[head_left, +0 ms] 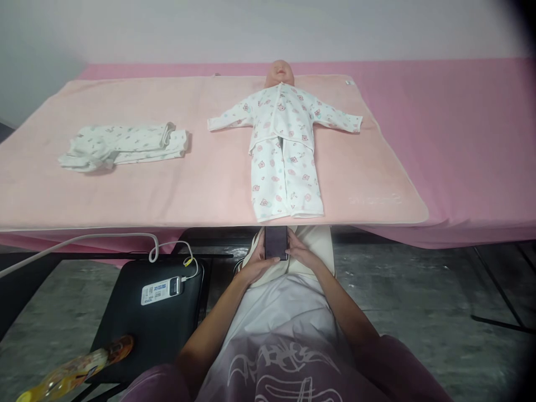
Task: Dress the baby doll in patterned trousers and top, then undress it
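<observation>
Head view: left hand [256, 267] and right hand [302, 254] clamp 1 smartphone [276, 242] just outside the front edge of the table [444, 145], apparently a device-handling step; reaching the baby doll [282, 114] would call for freeing 1 hand.

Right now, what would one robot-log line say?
Left hand: holding phone | right hand: holding phone | doll: face up on mat | folded clothes: left of doll

Pale peach mat [201, 190], pink cloth [452, 139]
</observation>
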Motion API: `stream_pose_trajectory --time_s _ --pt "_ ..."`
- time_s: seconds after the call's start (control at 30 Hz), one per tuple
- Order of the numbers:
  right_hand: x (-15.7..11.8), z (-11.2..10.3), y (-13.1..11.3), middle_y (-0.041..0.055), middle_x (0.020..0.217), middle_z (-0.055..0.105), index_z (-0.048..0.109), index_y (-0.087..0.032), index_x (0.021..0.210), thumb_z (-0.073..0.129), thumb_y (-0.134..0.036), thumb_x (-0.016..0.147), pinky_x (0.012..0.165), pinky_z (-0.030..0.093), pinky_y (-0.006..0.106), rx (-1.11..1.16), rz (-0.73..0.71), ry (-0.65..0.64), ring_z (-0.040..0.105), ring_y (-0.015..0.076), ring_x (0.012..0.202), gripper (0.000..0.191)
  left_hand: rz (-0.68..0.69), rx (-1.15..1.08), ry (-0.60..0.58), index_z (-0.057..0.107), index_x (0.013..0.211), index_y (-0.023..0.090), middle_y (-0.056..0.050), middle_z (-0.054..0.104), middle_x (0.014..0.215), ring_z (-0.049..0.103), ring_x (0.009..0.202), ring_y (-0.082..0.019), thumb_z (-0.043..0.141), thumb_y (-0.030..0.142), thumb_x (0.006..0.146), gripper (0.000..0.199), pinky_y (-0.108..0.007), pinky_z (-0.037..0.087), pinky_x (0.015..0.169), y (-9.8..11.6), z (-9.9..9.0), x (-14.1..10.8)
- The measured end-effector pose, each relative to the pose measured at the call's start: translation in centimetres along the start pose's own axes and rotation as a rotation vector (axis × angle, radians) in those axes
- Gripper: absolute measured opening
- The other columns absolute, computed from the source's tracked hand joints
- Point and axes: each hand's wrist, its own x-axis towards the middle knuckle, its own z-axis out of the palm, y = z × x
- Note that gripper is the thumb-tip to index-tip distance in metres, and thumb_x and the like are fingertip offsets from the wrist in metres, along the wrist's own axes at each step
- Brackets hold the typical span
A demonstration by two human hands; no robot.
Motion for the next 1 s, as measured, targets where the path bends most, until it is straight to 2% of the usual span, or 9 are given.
stream_pose_trajectory --time_s 0.2,0.33,0.53,0.73,0.9,1.0 --pt "0.0 0.1 0.1 0.0054 0.177 0.054 0.044 -0.034 0.177 0.085 -0.035 0.077 0.142 0.033 0.044 0.043 0.008 0.007 0.039 0.0291 0.173 0.108 0.045 0.202 -0.004 0.016 0.19 0.035 -0.016 0.043 0.185 0.046 0.17 -0.04 0.103 0.027 0.082 0.14 -0.053 0.039 0.141 -0.9 -0.9 0.4" --pt "-0.1 0.3 -0.2 0.0055 0.174 0.057 0.045 -0.035 0.175 0.084 -0.034 0.078 0.14 0.036 0.044 0.043 0.02 0.015 0.043 0.0294 0.17 0.105 0.074 0.291 0.014 0.01 0.191 0.031 -0.018 0.04 0.187 0.044 0.171 -0.04 0.101 0.037 0.086 0.14 -0.052 0.037 0.142 -1.3 -1.2 0.5" --pt "0.1 0.3 -0.2 0.0046 0.171 0.06 0.053 -0.034 0.167 0.079 -0.032 0.075 0.136 0.041 0.045 0.075 0.028 0.04 0.048 0.03 0.165 0.095 0.003 0.163 -0.04 0.004 0.19 0.036 -0.015 0.035 0.191 0.037 0.176 -0.038 0.103 0.038 0.083 0.146 -0.052 0.029 0.146 -0.9 -1.2 0.3" --pt "0.1 0.1 0.2 0.0035 0.168 0.063 0.057 -0.035 0.165 0.077 -0.035 0.078 0.135 0.043 0.045 0.068 0.009 0.041 0.052 0.0297 0.163 0.089 -0.017 0.116 -0.04 0.003 0.189 0.041 -0.01 0.023 0.195 0.028 0.18 -0.036 0.101 0.036 0.085 0.143 -0.053 0.022 0.148 -0.8 -1.3 0.3" --pt "0.0 0.0 0.3 0.0057 0.164 0.065 0.052 -0.036 0.17 0.088 -0.039 0.083 0.136 0.043 0.046 -0.009 0.009 0.045 0.056 0.0307 0.159 0.094 -0.015 0.077 -0.072 0.002 0.189 0.046 -0.006 0.018 0.197 0.019 0.183 -0.035 0.101 0.033 0.085 0.143 -0.055 0.019 0.149 -1.0 -1.6 0.4" --pt "0.1 0.0 0.4 0.0072 0.165 0.064 0.048 -0.035 0.173 0.094 -0.044 0.084 0.138 0.041 0.047 -0.076 -0.022 0.052 0.056 0.0307 0.159 0.1 -0.007 0.076 -0.068 0.004 0.189 0.046 -0.006 0.019 0.197 0.019 0.183 -0.035 0.1 0.032 0.086 0.141 -0.057 0.018 0.149 -1.2 -1.8 0.4"
